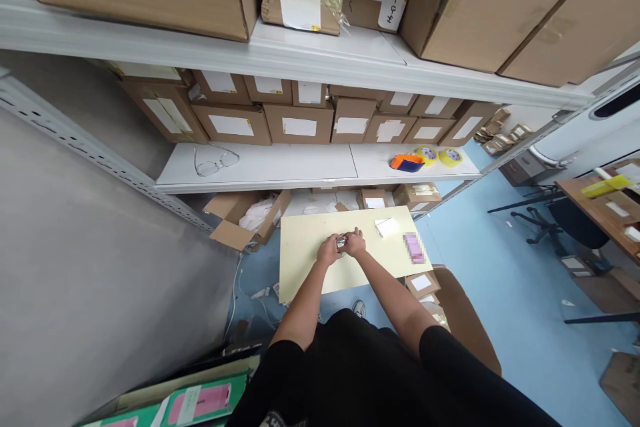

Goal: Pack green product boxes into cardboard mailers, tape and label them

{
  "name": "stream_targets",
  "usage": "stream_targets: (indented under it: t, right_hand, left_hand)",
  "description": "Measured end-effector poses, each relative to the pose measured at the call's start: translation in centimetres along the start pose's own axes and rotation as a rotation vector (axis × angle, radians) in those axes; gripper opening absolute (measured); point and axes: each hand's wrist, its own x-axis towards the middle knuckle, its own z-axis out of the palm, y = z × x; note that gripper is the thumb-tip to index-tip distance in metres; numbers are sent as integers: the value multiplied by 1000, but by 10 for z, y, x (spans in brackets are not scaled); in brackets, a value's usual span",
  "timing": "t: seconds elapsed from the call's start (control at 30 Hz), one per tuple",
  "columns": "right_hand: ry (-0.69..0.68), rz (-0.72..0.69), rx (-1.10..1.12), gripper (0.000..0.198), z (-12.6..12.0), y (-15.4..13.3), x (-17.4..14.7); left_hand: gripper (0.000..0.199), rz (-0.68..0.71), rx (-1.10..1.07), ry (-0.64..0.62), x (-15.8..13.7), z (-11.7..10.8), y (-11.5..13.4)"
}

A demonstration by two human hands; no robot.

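Both my hands meet over the pale yellow board point(305, 260), closed around one small, shiny, dark-and-silver object point(341, 242). My left hand point(329, 250) grips it from the left, and my right hand point(355, 242) has hold of its right side. The object is too small and too covered by fingers for me to tell its kind. A white folded paper or packet point(387, 227) lies on the board to the right of my hands. Further right is a pink item point(415, 248), blurred into blocks.
A shelf point(300, 163) behind the board bears eyeglasses point(217, 161), yellow tape rolls point(451, 157), an orange-and-blue item point(407, 162) and a row of cardboard boxes point(300, 125). An open carton point(240, 217) stands left of the board. A grey wall rises at left; a desk point(595, 203) is at right.
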Motion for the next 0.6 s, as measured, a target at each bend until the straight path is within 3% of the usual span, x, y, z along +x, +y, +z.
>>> stream_targets:
  t: [0.17, 0.27, 0.47, 0.6]
  right_hand:
    - [49, -117, 53, 60, -7, 0, -8]
    - [100, -146, 190, 55, -28, 0, -18]
    - [221, -268, 561, 47, -123, -10, -37]
    - [320, -358, 677, 41, -182, -24, -62]
  left_hand:
    - [67, -5, -98, 56, -4, 1, 2]
    - [66, -20, -52, 60, -6, 1, 3]
    - [75, -39, 89, 36, -6, 1, 4]
    - [83, -65, 151, 28, -7, 0, 8]
